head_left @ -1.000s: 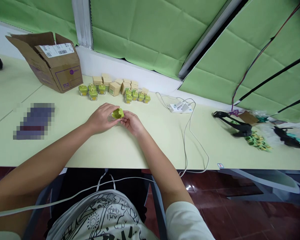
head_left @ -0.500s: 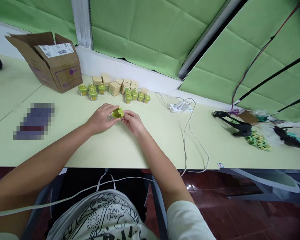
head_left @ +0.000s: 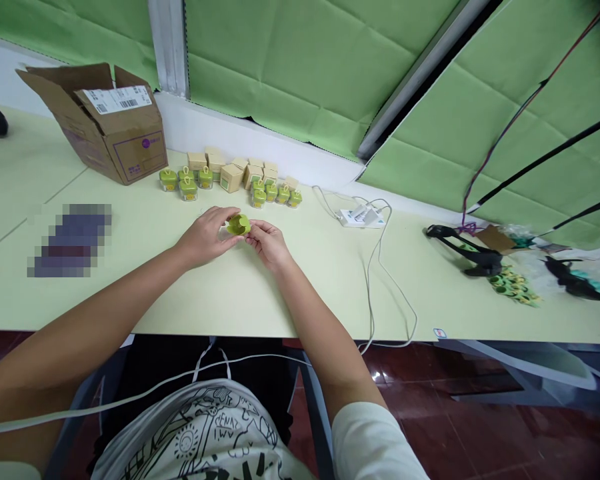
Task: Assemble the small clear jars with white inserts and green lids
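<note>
A small green piece [head_left: 239,225] is held between both hands above the pale table [head_left: 310,280], near its middle. My left hand [head_left: 205,235] grips it from the left with curled fingers. My right hand [head_left: 267,243] pinches it from the right with its fingertips. Behind the hands stand several small tan boxes [head_left: 230,176] and several little green jars [head_left: 187,187] in a cluster by the wall.
An open cardboard box [head_left: 113,123] sits at the back left. A white power strip [head_left: 361,215] with cables lies to the right. Black clips and green bits [head_left: 510,280] lie at the far right. A blurred dark patch [head_left: 70,240] is on the left.
The hands stay together on the green piece and have hardly moved. The view has shifted slightly.
</note>
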`<state>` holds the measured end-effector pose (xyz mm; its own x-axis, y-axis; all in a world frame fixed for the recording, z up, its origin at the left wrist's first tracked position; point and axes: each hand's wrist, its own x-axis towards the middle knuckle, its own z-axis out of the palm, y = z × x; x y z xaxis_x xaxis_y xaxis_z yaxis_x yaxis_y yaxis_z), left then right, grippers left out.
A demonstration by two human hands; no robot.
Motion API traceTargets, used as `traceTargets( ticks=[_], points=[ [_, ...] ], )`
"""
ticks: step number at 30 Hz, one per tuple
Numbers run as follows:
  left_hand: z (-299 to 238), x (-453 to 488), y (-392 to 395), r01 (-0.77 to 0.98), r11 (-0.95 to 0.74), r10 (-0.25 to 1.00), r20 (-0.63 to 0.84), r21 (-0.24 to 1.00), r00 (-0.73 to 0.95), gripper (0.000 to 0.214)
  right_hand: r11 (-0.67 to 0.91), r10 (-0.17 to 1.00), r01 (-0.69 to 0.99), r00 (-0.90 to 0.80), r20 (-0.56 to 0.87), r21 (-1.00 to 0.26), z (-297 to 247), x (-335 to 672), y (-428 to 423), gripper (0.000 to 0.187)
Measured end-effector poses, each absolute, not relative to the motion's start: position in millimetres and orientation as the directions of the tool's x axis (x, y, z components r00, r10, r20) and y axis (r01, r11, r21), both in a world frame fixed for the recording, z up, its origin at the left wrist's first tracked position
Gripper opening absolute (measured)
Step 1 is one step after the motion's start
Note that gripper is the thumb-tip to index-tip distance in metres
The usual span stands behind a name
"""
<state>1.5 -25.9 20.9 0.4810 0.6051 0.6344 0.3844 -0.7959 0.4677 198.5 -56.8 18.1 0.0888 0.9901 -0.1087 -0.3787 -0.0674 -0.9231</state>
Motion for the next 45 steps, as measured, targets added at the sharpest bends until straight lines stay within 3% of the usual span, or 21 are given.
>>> traceTargets(
  ticks=[3, 8, 19, 23, 30, 38, 45],
  points=[
    [24, 3, -29, 0.372, -0.773, 0.634, 0.609, 0.513, 0.476, 0.047, -0.079, 0.985, -0.378, 0.111, -0.130, -0.922, 18, 198, -57, 0.022],
    [25, 3, -28, 0.346, -0.812, 0.583, 0.659, 0.470, 0.475, 0.023, -0.091, 0.984, -0.388, 0.106, -0.143, -0.917, 17, 197, -56, 0.022],
    [21, 1, -19, 0.364, -0.828, 0.557, 0.699, 0.426, 0.449, 0.019, -0.139, 0.983, -0.347, 0.064, -0.171, -0.928, 19, 193, -60, 0.028],
    [23, 2, -20, 0.355, -0.780, 0.625, 0.674, 0.516, 0.393, 0.017, -0.112, 0.993, -0.351, -0.011, -0.115, -0.930, 26, 194, -64, 0.032],
    [24, 5, -21, 0.285, -0.693, 0.718, 0.595, 0.663, 0.362, 0.022, -0.051, 0.993, -0.367, -0.121, -0.007, -0.929, 31, 188, -70, 0.058],
    [36, -1, -28, 0.356, -0.641, 0.750, 0.457, 0.680, 0.478, 0.025, 0.000, 0.994, -0.294, -0.104, 0.032, -0.956, 28, 184, -72, 0.062],
    [30, -2, -23, 0.387, -0.642, 0.753, 0.448, 0.662, 0.482, 0.018, 0.062, 0.992, -0.202, -0.092, 0.082, -0.977, 28, 183, -74, 0.055]
  ],
)
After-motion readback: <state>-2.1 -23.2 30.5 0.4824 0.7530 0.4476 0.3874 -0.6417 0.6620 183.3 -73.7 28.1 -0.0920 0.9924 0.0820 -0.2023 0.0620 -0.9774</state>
